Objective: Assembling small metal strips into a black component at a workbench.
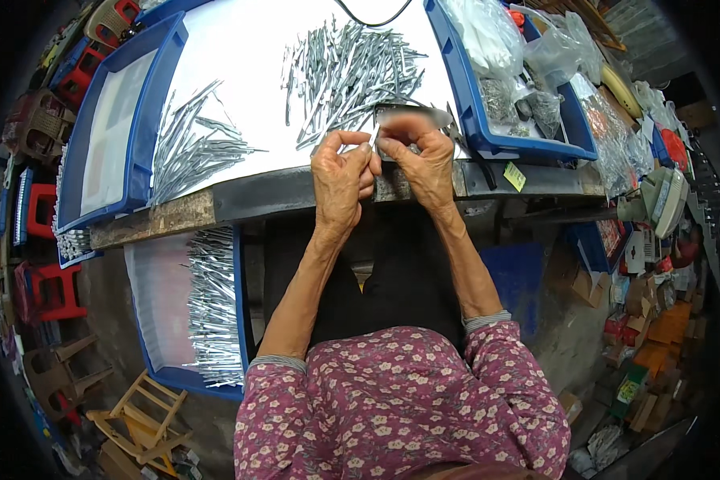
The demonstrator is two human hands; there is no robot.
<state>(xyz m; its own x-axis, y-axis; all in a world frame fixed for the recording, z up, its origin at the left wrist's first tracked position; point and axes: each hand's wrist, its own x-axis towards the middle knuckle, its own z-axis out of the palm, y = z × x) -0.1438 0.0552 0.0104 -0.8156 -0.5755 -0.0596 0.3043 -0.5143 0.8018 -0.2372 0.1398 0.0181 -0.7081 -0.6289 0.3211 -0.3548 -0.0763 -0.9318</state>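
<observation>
My left hand (pixel 340 180) and my right hand (pixel 426 164) are raised close together over the table's front edge, fingers pinched. A thin silvery metal strip (pixel 374 138) stands upright between the fingertips; its lower end is hidden by my left fingers. The right thumb and forefinger come right up to it, and part of that hand is blurred. Beyond the hands a large heap of thin metal strips (pixel 352 70) covers the white tabletop. A smaller heap of strips (pixel 200 146) lies to the left. A dark tool with black handles (pixel 480 164) sits partly hidden beside my right hand.
A blue tray (pixel 140 120) stands at the left end, and a blue bin (pixel 476 120) with plastic bags at the right. Under the table's left side is a blue crate (pixel 238 320) full of strips. A wooden stool (pixel 148 416) and cardboard boxes (pixel 588 288) stand on the floor.
</observation>
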